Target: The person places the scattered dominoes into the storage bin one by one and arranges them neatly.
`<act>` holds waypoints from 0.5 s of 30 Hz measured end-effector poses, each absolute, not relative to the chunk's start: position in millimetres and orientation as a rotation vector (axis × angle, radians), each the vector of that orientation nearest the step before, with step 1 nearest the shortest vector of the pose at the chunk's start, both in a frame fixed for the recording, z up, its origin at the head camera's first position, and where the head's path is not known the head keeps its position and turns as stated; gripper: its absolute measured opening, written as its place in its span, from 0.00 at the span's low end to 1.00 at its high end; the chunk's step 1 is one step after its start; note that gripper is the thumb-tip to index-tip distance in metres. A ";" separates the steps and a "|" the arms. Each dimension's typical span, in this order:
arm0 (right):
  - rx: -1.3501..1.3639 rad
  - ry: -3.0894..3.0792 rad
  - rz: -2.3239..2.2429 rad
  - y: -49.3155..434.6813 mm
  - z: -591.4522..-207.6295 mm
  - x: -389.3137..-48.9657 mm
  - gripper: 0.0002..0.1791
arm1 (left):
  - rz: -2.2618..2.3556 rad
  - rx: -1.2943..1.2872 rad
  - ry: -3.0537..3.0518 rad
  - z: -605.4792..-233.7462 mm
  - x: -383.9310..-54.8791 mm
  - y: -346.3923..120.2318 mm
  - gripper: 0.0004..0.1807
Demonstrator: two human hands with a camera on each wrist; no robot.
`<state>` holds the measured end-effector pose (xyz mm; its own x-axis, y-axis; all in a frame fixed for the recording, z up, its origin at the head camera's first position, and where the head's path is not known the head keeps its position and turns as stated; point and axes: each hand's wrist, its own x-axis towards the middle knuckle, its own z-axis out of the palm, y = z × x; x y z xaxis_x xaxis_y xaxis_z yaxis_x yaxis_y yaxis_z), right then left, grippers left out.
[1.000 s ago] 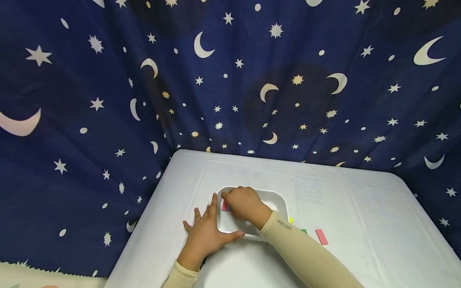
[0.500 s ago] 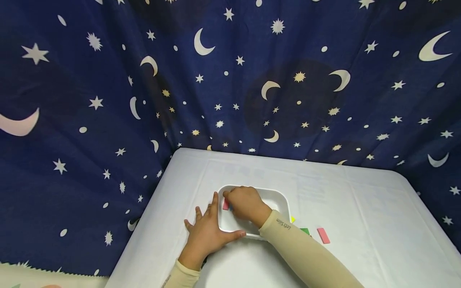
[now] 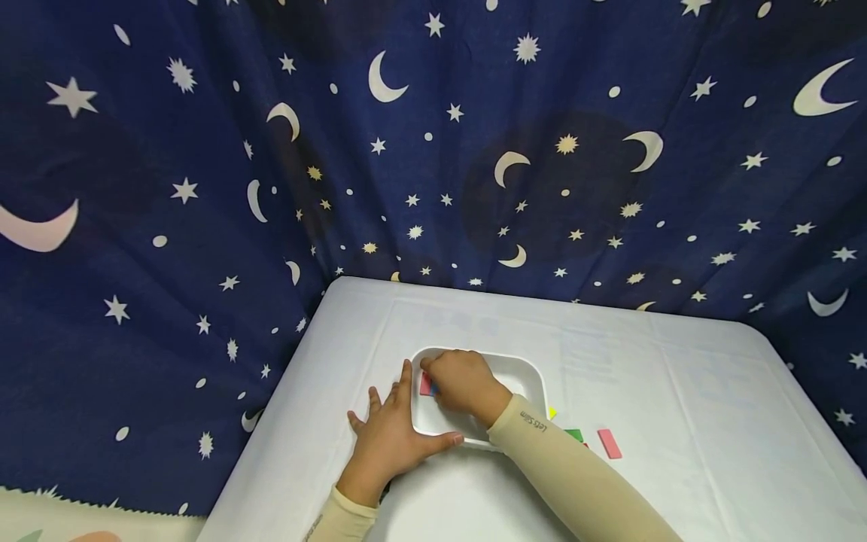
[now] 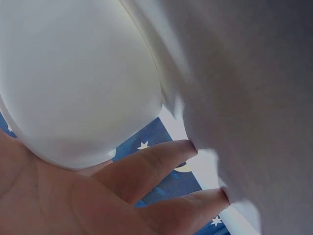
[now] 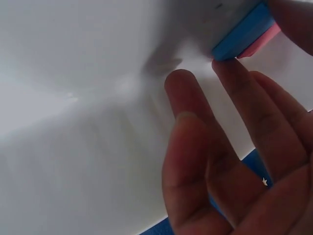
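A white tray with rounded corners stands on the table. My left hand rests at its left side with fingers spread, the thumb lying along the near rim. In the left wrist view, the palm is against the tray's outer wall and two fingertips reach the white cloth. Inside the tray, my right hand pinches a blue block between thumb and a finger. A pink block lies right beside the blue one, at the tray's left end. My right hand hides part of the blue block in the head view.
Right of the tray, on the white-covered table, lie a yellow piece, a green piece and a pink block. A bit of red shows by the right sleeve. A dark blue curtain hangs behind the table.
The blue block now shows right against the pink one in the tray, where a thin gap showed before. Both hands stay nearly in place; the head view has shifted slightly.
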<state>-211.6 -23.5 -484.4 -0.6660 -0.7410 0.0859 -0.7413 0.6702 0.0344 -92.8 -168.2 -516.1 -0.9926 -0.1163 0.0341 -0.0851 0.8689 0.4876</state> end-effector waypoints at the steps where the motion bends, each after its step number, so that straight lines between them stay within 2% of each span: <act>1: 1.239 -2.784 0.007 -23.3 -484.3 -211.7 0.21 | -0.771 0.161 -2.977 -516.3 -93.1 -168.1 0.81; 15: 1.237 -2.806 0.020 -22.7 -481.7 -211.2 0.21 | -0.763 0.157 -2.973 -516.8 -93.0 -167.7 0.81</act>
<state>-211.2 -22.7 -481.7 -0.6722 -0.7367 0.0736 -0.7377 0.6749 0.0184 -93.0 -167.7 -516.8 -0.9924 -0.1158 0.0403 -0.0821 0.8717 0.4831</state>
